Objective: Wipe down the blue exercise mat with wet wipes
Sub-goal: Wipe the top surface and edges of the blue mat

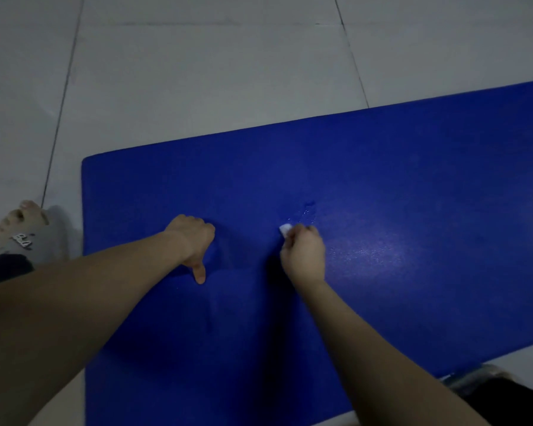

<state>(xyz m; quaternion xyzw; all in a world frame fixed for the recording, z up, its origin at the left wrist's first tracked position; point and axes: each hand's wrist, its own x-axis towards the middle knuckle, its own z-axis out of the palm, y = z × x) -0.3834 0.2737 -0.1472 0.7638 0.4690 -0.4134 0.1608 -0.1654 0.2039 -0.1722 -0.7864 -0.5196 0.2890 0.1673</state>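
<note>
Left hand (193,238) on blue mat (413,195); wipe (285,230) in right hand (303,253)

Open mat (397,186) lies right of the right hand (302,253); a foot (25,232) flanks its left edge

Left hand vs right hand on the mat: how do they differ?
The right hand pinches a small white wet wipe; the left hand holds nothing visible. The left hand's fingers look curled under with the thumb stuck out toward the camera; the right hand's fingers bunch round the wipe. A wet patch lies just beyond the right hand; none shows by the left hand. Both hands are down on the blue exercise mat.
</note>
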